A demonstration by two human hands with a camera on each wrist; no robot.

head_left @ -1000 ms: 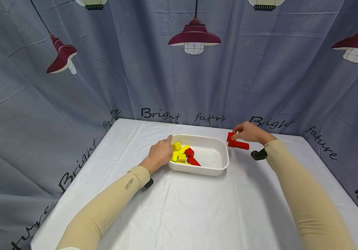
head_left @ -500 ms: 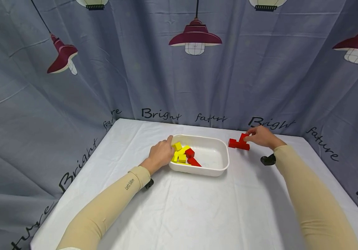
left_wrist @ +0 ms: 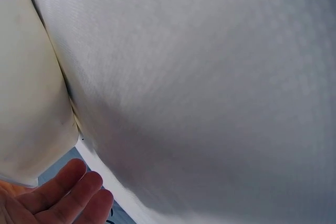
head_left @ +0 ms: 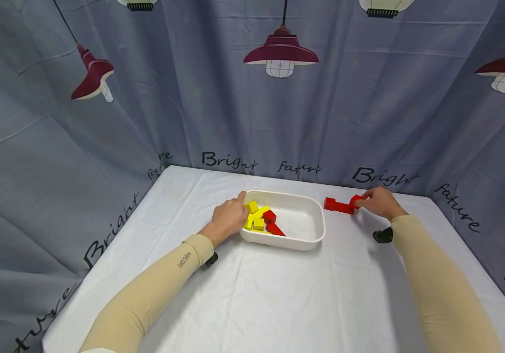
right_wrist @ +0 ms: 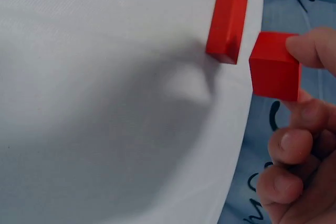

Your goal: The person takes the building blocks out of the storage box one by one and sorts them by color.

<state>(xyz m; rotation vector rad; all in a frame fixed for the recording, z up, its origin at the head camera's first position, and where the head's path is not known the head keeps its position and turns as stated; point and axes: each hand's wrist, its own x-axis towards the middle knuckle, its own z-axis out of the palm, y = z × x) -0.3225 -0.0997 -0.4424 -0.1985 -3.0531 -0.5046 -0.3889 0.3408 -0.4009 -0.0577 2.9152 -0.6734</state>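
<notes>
My right hand pinches a red cube-shaped block between thumb and forefinger, the other fingers curled below it. The cube is near the right end of a long red block lying on the table. Another red block adjoins that long block's left end. My left hand holds the left rim of a white plastic tray; three of its fingers lie outside the wall in the left wrist view. Inside the tray's left part are several yellow blocks and red blocks.
A white cloth covers the table. A grey-blue curtain printed with lamps and lettering stands along the back and sides. The red blocks lie to the right of the tray, toward the table's back edge.
My right hand has carried the red cube rightward, from above the left block, past the long block's middle to its right end. My left hand has stayed at the tray rim.
</notes>
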